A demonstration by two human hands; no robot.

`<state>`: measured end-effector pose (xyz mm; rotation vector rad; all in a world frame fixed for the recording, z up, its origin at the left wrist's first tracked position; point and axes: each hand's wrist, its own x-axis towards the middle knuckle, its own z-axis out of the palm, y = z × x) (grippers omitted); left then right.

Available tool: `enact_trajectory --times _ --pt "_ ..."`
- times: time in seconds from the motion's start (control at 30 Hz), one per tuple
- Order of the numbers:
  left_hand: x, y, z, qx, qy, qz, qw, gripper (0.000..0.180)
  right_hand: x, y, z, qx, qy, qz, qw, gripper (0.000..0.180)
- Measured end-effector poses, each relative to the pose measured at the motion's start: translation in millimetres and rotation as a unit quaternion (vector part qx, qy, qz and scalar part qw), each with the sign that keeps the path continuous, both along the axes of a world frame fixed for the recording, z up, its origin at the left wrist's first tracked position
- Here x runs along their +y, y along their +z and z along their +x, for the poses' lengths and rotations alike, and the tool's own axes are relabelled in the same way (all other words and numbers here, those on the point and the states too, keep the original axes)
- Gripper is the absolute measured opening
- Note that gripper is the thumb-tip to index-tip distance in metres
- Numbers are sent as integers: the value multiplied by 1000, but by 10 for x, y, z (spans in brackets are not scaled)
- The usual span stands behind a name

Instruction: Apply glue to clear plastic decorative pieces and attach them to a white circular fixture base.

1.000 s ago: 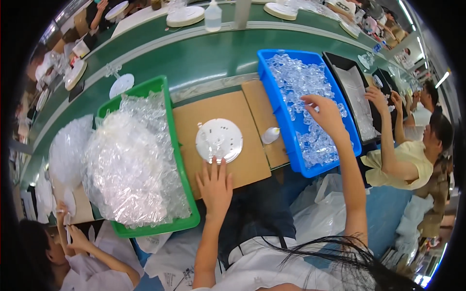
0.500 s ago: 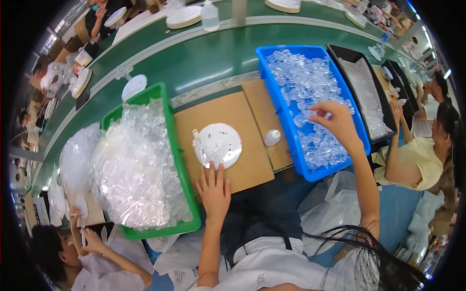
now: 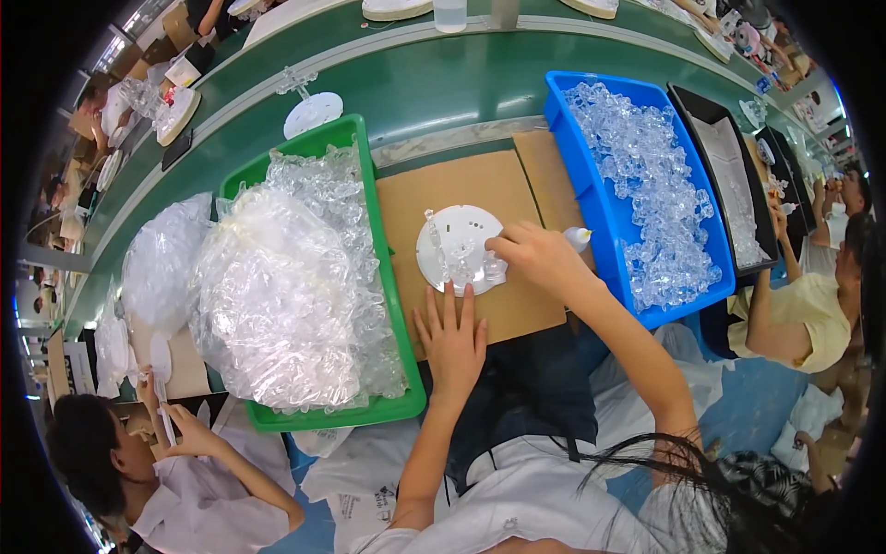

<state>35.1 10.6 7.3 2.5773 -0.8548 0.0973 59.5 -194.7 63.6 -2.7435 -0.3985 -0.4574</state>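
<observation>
A white round plate (image 3: 472,233) with small holes lies on a brown cardboard sheet (image 3: 524,319). One clear plastic piece (image 3: 434,231) rests along the plate's left part. My left hand (image 3: 452,346) lies flat with its fingers spread, fingertips at the plate's near edge. At the plate's right edge, my right hand (image 3: 544,263) pinches a small clear plastic piece (image 3: 496,270), partly hidden by the fingers. Beyond that hand stands a small white bottle (image 3: 578,238), close to a blue bin (image 3: 583,189) holding many clear plastic pieces (image 3: 646,157).
On the left, a green bin (image 3: 395,309) is heaped with clear pieces and a bulging clear bag (image 3: 277,305). A black tray (image 3: 706,111) adjoins the blue bin. Another white disc (image 3: 314,113) lies on the green table (image 3: 443,102). People sit on both sides.
My right hand has moved left from the blue bin to the plate, bringing a clear piece. My left hand stays by the plate's near edge. The whole view has shifted.
</observation>
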Motion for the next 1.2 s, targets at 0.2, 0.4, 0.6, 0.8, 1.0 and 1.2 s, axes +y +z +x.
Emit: enact_trajectory --times 0.2,0.4,0.6,0.8,1.0,1.2 --pt "-101 -3 -52 -10 -1 -61 998 52 119 -34 -1 10 -87 23 996 13" --pt "-129 29 -33 -15 4 -74 997 51 176 -81 74 -28 -117 97 988 16" --pt "-126 16 -31 -13 7 -67 998 47 166 -150 62 -24 -135 168 976 17" --pt "-157 -3 -41 -18 13 -63 998 45 201 -106 26 -60 -107 120 985 17" --pt "-164 -31 -29 -17 19 -57 998 48 176 -127 41 -22 -108 150 983 15" --pt "-219 66 12 -31 40 -56 997 50 239 -112 41 -19 -117 127 985 14"
